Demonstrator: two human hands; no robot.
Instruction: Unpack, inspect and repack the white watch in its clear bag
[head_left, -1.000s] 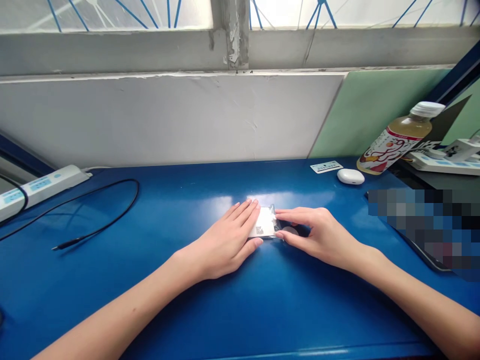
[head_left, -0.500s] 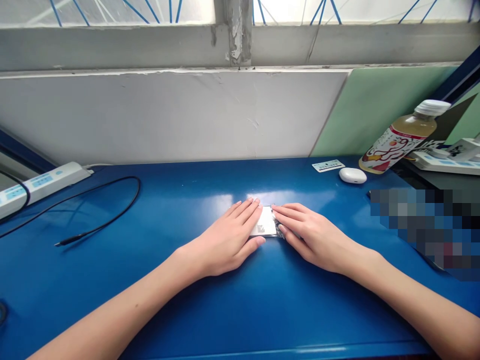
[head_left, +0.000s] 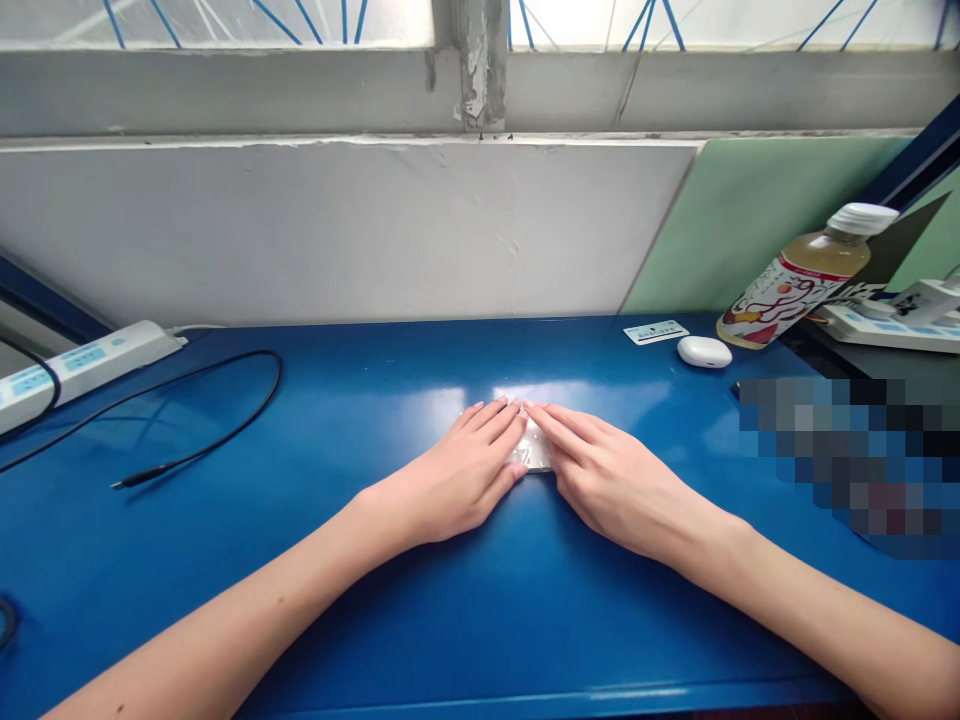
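Observation:
A small flat white packet (head_left: 539, 455) in clear plastic lies on the blue desk, mostly covered by both hands. A printed square code on it is partly visible. My left hand (head_left: 469, 465) rests flat over its left part, fingers stretched out and thumb at the near edge. From the right, my right hand (head_left: 607, 475) reaches over the packet, its fingers together on the plastic wrapping and its fingertips touching those of the left hand. The folded plastic under the right fingers is mostly hidden.
A black cable (head_left: 225, 445) and a white power strip (head_left: 90, 365) lie at the left. At the back right are a card (head_left: 655, 332), a white earbud case (head_left: 704, 351) and a drink bottle (head_left: 799, 280). A blurred-out object (head_left: 847, 460) lies at the right.
My right hand has moved left over the packet, bringing the clear plastic end over its top. The left hand stays almost in place.

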